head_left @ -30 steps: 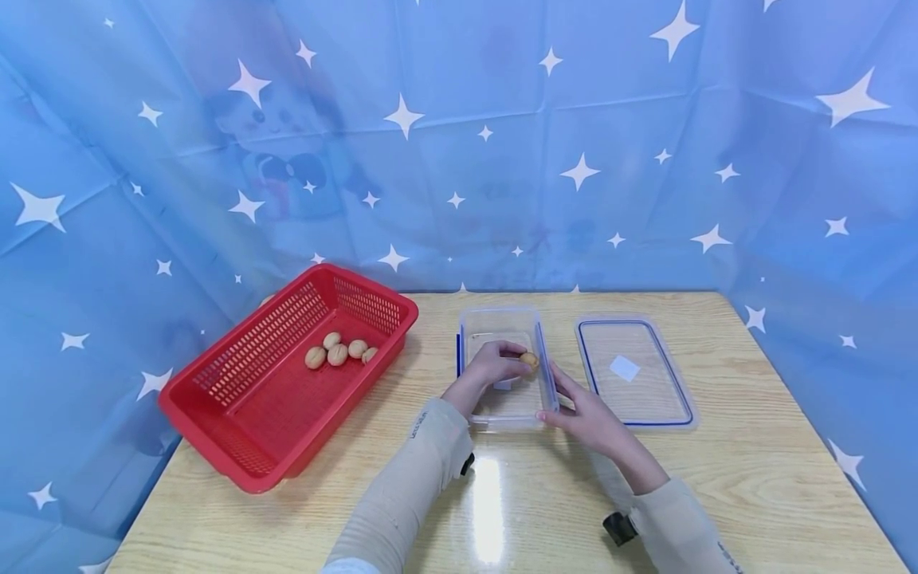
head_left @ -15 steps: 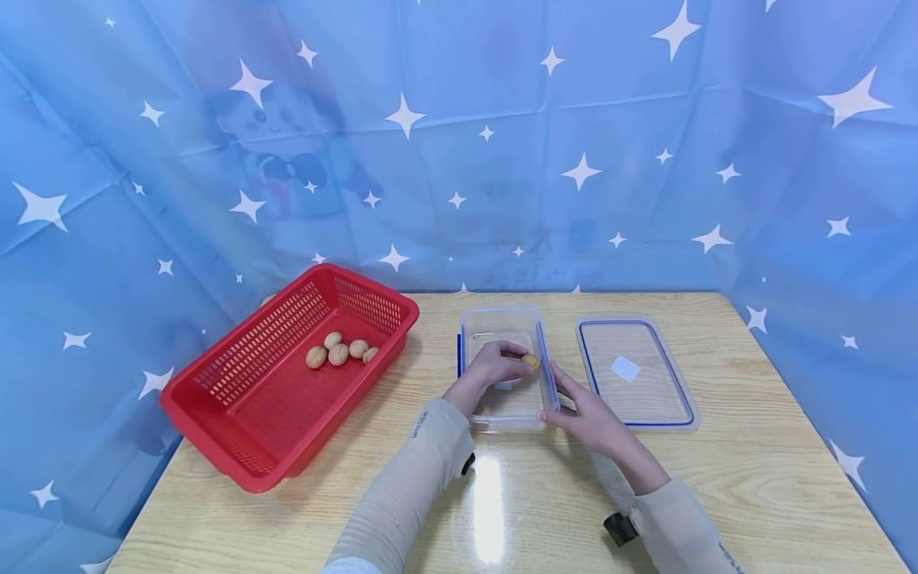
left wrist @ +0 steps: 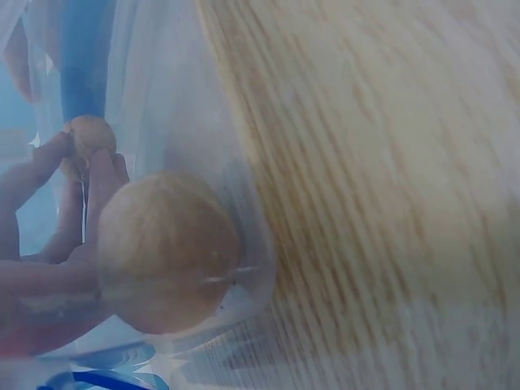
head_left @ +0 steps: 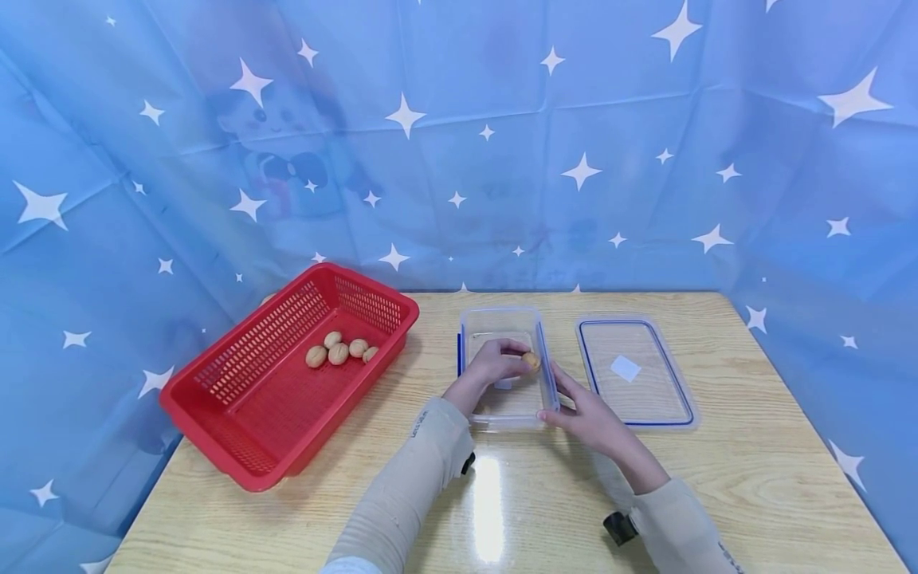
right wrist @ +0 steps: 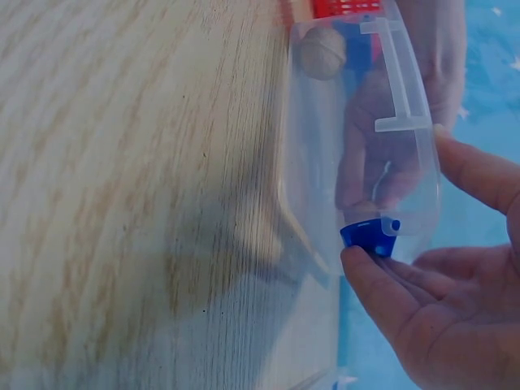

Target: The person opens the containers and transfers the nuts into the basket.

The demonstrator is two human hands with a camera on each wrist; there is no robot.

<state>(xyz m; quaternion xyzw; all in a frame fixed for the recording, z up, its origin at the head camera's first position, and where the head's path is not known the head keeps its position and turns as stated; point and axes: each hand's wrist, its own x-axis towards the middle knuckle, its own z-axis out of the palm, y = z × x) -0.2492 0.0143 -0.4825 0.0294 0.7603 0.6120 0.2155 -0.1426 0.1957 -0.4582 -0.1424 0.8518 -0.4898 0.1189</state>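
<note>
My left hand (head_left: 493,365) reaches into a clear plastic food container (head_left: 495,419) and pinches a walnut (head_left: 531,361) near its right wall. Through the wall in the left wrist view, fingertips hold that walnut (left wrist: 93,136). Another walnut (left wrist: 169,253) lies in the near corner of the container, and it also shows in the right wrist view as a walnut (right wrist: 322,54) at the bottom. My right hand (head_left: 591,416) steadies the container's right side, thumb at the near corner. In the right wrist view its fingertips touch a blue latch (right wrist: 370,236).
A red basket (head_left: 280,406) with several walnuts (head_left: 337,354) in it stands on the left of the wooden table (head_left: 760,470). The container's lid (head_left: 638,399), with a blue seal, lies flat to the right. A blue star-patterned curtain (head_left: 502,191) hangs behind.
The walnut in my left fingers has turned slightly. Both hands and the container stay in almost the same place.
</note>
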